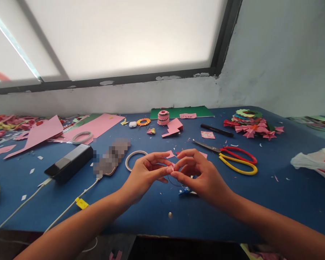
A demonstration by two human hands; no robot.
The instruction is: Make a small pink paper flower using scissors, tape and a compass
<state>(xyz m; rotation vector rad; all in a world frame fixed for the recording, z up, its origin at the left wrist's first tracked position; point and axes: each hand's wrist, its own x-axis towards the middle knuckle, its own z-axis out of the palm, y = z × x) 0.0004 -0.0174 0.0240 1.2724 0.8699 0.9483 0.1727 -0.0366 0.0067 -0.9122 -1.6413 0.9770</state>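
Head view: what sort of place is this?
Probably a papercraft workspace, perhaps at home: scissors, a stack of cut paper shapes and large pink sheets lie on a blue table.

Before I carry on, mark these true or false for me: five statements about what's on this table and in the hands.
1. The left hand and right hand meet at a small pink piece. True.
2. The scissors have two green handles. False: one is red, one yellow.
3. The yellow tag is by a white cable. True.
4. The black pen is in the right hand. False: it lies beyond the scissors.
5. The scissors lie open. True.
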